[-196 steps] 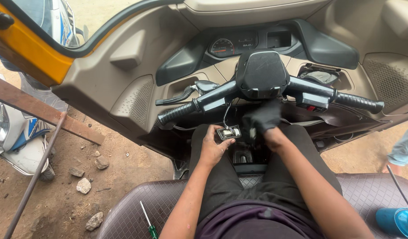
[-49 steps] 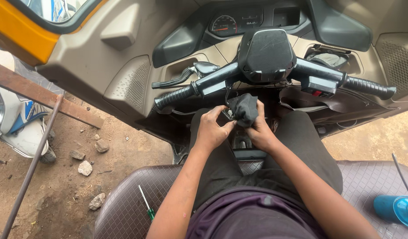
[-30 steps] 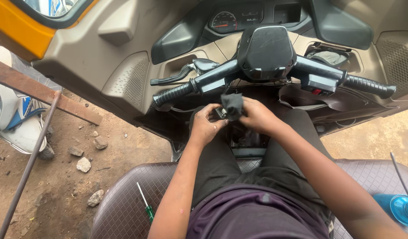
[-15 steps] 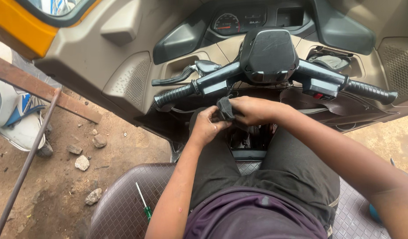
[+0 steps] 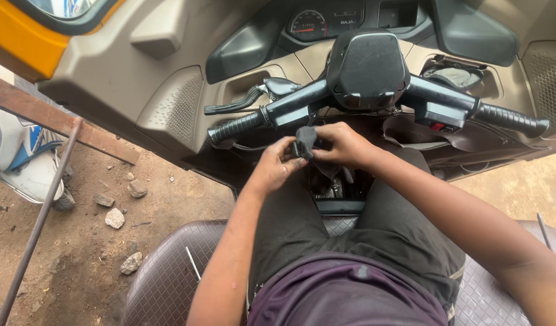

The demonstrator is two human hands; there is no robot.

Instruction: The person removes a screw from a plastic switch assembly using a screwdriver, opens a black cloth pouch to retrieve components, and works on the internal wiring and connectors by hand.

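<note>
Head view: my left hand [image 5: 276, 164] and right hand [image 5: 344, 143] each keep a tight grip on the black part [image 5: 305, 140] below the handlebar [image 5: 272, 115].

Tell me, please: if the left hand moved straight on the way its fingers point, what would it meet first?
Probably the small black part it already touches, held with the right hand. Beyond that comes the black handlebar, though depth is unclear.
</note>
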